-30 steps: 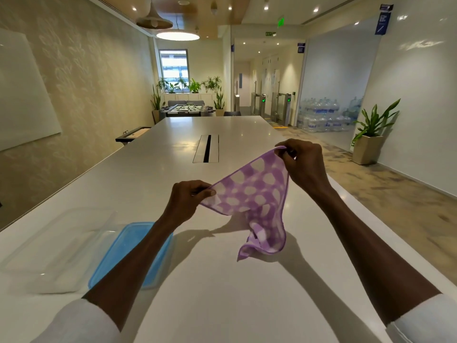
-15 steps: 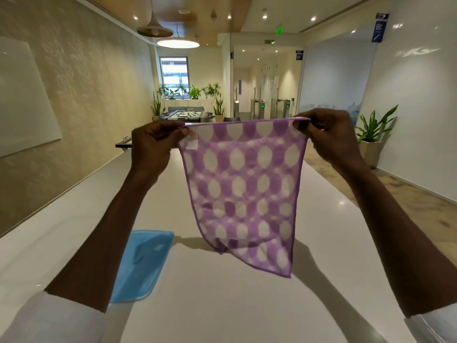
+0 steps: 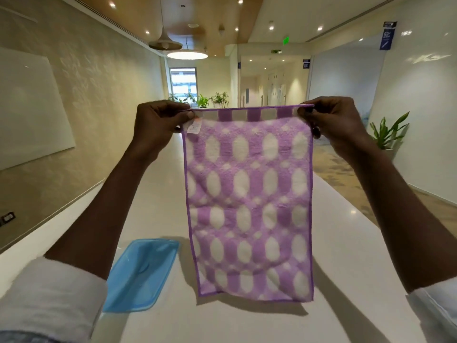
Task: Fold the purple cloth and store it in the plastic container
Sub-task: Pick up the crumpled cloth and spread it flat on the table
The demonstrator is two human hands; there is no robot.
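Note:
The purple cloth (image 3: 249, 201), patterned with white ovals, hangs flat and fully spread in the air above the white table (image 3: 346, 243). My left hand (image 3: 158, 125) pinches its top left corner, by a small white label. My right hand (image 3: 333, 122) pinches the top right corner. The cloth's bottom edge hangs just above the tabletop. A blue lid (image 3: 141, 273) lies flat on the table at the lower left, beside my left forearm. The clear plastic container is hidden or out of view.
The long white table runs away from me toward potted plants (image 3: 210, 99) at the far end. A whiteboard (image 3: 29, 107) hangs on the left wall. Another potted plant (image 3: 388, 132) stands on the floor at the right.
Both hands have lifted the cloth from a crumpled bunch near the table to chest height and pulled it taut, so it hangs spread out. The clear container has left the view.

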